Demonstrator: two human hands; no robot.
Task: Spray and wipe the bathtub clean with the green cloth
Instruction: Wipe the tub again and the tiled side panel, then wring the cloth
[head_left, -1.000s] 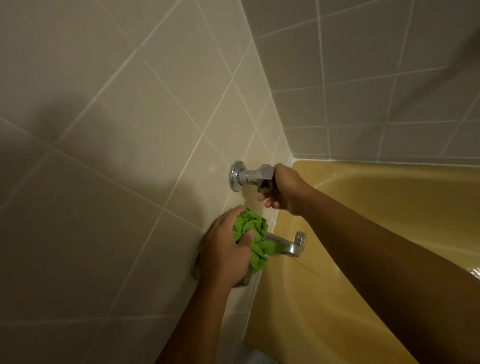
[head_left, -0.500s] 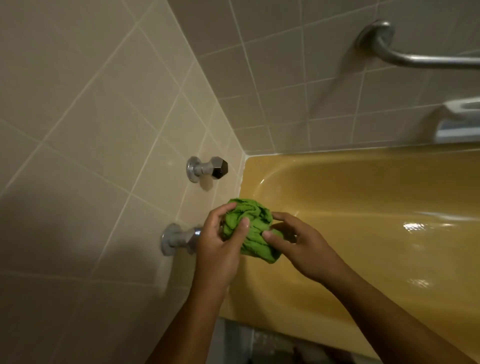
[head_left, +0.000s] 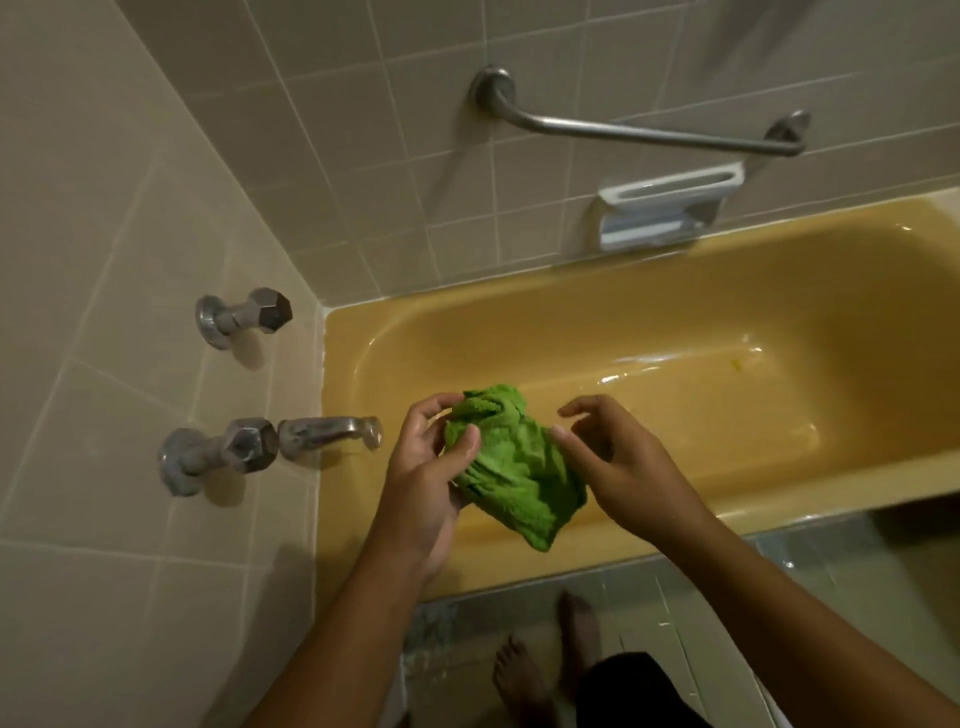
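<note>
Spout (head_left: 332, 434) sticks out of the left wall. Next over, left hand (head_left: 426, 483) grips the bunched green cloth (head_left: 511, 467) above the yellow bathtub (head_left: 805, 499) near rim. Right hand (head_left: 628, 467) sits just beside the cloth, fingers loose, holding nothing.

The mustard-yellow enamel bathtub (head_left: 519, 332) runs off the right edge. The left hand (head_left: 423, 483) covers part of the crumpled green cloth (head_left: 511, 470); we can't tell whether the right hand (head_left: 626, 467) grips it or just touches. The chrome spout (head_left: 332, 434) has its base behind the lower faceted chrome tap handle (head_left: 249, 445). We see bare feet (head_left: 519, 675) blurred, dim.
</note>
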